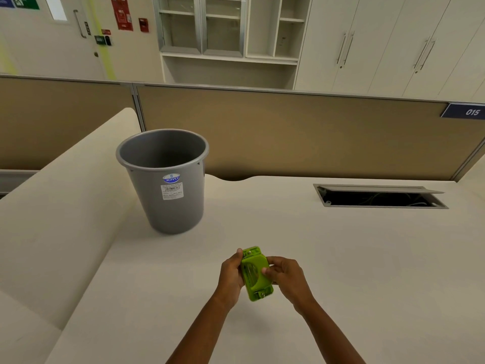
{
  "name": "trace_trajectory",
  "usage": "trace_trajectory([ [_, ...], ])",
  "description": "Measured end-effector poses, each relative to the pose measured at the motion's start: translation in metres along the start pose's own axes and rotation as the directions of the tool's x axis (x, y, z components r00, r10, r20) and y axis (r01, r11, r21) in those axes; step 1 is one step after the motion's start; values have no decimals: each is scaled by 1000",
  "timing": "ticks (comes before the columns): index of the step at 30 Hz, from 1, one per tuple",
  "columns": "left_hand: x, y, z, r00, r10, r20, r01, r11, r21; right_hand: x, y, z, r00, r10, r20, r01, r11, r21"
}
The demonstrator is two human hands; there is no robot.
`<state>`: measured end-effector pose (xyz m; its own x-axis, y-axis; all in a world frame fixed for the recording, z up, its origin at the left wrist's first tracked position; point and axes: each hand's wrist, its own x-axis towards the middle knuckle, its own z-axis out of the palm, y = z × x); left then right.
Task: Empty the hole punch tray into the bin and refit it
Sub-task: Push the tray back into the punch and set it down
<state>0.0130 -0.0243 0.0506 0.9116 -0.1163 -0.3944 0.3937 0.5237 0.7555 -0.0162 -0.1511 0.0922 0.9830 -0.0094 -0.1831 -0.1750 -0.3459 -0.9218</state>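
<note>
A lime-green hole punch [256, 274] is held just above the cream desk, in front of me, its long axis pointing away. My left hand [231, 274] grips its left side, thumb near the far end. My right hand [284, 275] holds the right side, thumb pressed on the middle of the green body. Whether the tray is on or off the punch cannot be told. A grey plastic bin [165, 179] with a white label stands upright on the desk, up and to the left of the punch, well apart from my hands.
The cream desk [341, 258] runs into a side wing on the left. An open cable hatch [380, 197] is sunk into the desk at the back right. A tan partition [301, 132] closes off the far edge, with cupboards behind.
</note>
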Motion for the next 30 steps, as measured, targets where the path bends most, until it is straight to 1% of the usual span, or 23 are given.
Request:
trace_trajectory([
  [2, -1, 1, 1, 999, -6, -38, 5, 999, -41, 1, 0, 1, 1000, 12, 20, -13, 999, 43],
  [4, -1, 3, 2, 997, -30, -64, 23, 994, -105, 2, 2, 0, 999, 41, -17, -39, 993, 111],
  [6, -2, 5, 1, 994, -53, -91, 36, 983, -182, 4, 7, -3, 994, 89, -65, -80, 989, 127],
  [7, -3, 5, 1, 992, -62, -106, 37, 973, -227, 4, 9, -5, 990, 123, -62, -114, 985, 127],
  [8, -3, 6, 0, 990, -66, -121, 32, 965, -262, 3, 11, -7, 986, 166, -28, -161, 978, 136],
  [10, -2, 7, -2, 988, -62, -144, 19, 958, -286, 0, 13, -8, 962, 254, 103, -270, 945, 185],
  [12, -3, 7, -2, 986, -63, -152, 18, 961, -277, -3, 14, -8, 935, 294, 197, -337, 911, 238],
  [13, -4, 7, -1, 987, -65, -148, 22, 961, -275, -3, 14, -8, 932, 301, 202, -346, 904, 252],
  [17, -7, 7, 4, 992, -57, -117, 25, 966, -256, -1, 16, -6, 931, 351, 95, -364, 889, 279],
  [21, -7, 6, 7, 993, -29, -113, 5, 978, -209, 0, 10, -4, 906, 422, 24, -410, 865, 290],
  [24, -6, 5, 9, 991, -38, -126, 16, 986, -166, -1, 4, -4, 874, 483, 45, -473, 827, 304],
  [27, -6, 1, 10, 991, -46, -124, 29, 990, -137, 2, 4, -3, 857, 508, 84, -503, 790, 350],
  [30, -6, -3, 8, 990, -52, -129, 39, 994, -104, -1, 4, -6, 844, 523, 120, -529, 772, 353],
])
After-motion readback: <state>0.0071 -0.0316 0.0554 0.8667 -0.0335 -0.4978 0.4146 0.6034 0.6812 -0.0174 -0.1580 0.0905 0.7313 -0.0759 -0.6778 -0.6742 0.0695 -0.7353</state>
